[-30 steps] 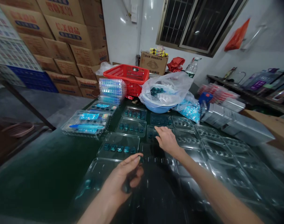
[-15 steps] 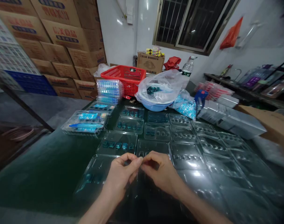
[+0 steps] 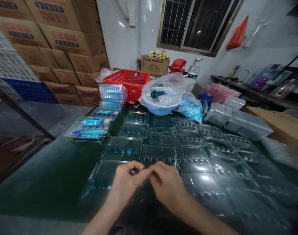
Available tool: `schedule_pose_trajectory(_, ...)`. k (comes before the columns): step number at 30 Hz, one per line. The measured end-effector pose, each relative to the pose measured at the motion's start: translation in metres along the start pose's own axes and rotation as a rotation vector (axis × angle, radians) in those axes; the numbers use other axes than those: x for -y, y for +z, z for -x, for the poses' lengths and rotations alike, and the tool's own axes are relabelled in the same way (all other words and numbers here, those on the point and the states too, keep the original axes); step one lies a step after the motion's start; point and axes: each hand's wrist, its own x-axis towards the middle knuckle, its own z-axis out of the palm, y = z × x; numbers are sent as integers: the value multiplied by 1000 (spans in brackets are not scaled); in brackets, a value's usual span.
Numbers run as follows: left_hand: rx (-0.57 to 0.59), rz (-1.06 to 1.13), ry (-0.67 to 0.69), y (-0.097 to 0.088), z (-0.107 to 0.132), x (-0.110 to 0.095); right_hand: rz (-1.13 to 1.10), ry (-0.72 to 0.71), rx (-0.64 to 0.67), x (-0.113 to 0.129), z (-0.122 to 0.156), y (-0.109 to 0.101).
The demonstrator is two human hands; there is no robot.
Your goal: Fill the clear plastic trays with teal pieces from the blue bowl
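My left hand and my right hand meet fingertip to fingertip low over the dark green table. Both are pinched shut round a small dark teal piece that I can barely make out. They hover above a clear plastic blister tray with a few teal pieces in its pockets. Beyond them lie several more clear trays in rows; the left ones carry teal pieces, the right ones look bare.
A blue basin in a clear bag holds teal pieces. A red basket, stacked filled packs and cardboard boxes stand behind. Packed trays sit left; plastic stacks and a carton sit right.
My right hand drew back from the far trays to meet my left hand. Both hands then closed together on a small piece. The view shifted slightly.
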Motion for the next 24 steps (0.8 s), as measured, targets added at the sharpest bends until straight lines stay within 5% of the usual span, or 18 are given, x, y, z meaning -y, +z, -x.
schedule_pose_trajectory(9,47,46,-26,3,1,3,28,-17,-151,-2,5,7)
schedule_pose_trajectory(16,87,-152,130,4,6,-7,72,-26,-200,-7,2,3)
schedule_pose_trajectory(20,98,9,55,12,5,-8,159,-127,-212,-2,4,2)
schedule_pose_trajectory(24,263,289,-28,13,2,-8,-75,-173,-123,3,4,-14)
